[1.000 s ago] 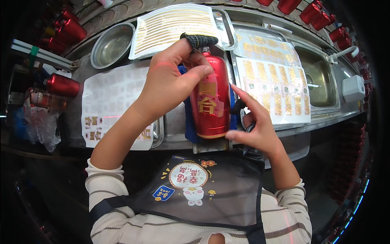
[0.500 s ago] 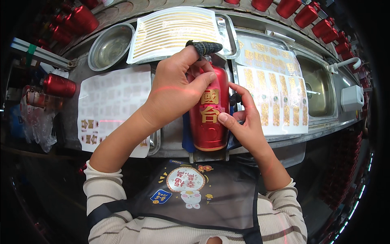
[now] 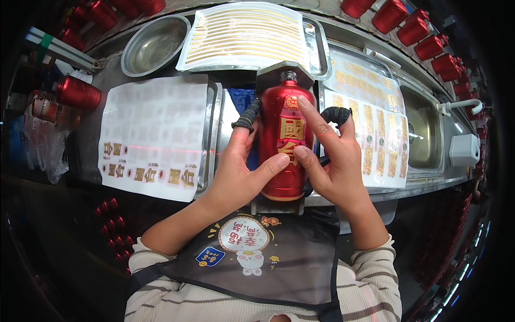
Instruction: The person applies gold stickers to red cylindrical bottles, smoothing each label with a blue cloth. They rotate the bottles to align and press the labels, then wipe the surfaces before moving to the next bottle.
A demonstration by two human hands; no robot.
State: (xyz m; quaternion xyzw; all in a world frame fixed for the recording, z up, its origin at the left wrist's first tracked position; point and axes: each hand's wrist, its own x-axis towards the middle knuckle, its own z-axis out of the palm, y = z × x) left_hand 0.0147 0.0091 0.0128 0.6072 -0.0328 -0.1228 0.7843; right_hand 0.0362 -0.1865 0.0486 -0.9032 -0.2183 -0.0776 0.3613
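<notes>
A red glossy bottle (image 3: 271, 129) lies in front of me in a metal cradle (image 3: 265, 79), its uncapped threaded neck pointing away. On its front is a gold character decal (image 3: 292, 129), topped by a small round emblem (image 3: 292, 102). My left hand (image 3: 233, 174) closes on the bottle's left side, thumb pressed against the lower gold character. From the right, my right hand (image 3: 340, 169) grips it; the thumb lies on that same character and the index finger rests just beside the emblem. Dark cloth covers sit on a finger of each hand.
A partly used decal sheet (image 3: 153, 134) lies on a tray at left. Behind are a metal bowl (image 3: 153, 48) and a sheet of gold strips (image 3: 241, 40). More gold decal sheets (image 3: 383, 145), a sink (image 3: 424, 137) with a faucet and a white jug (image 3: 464, 149) stand right. Red bottles (image 3: 389, 16) line the back.
My left hand has come down from the bottle's neck to its lower left side, uncovering the neck and emblem. My right index finger has moved onto the bottle's upper front.
</notes>
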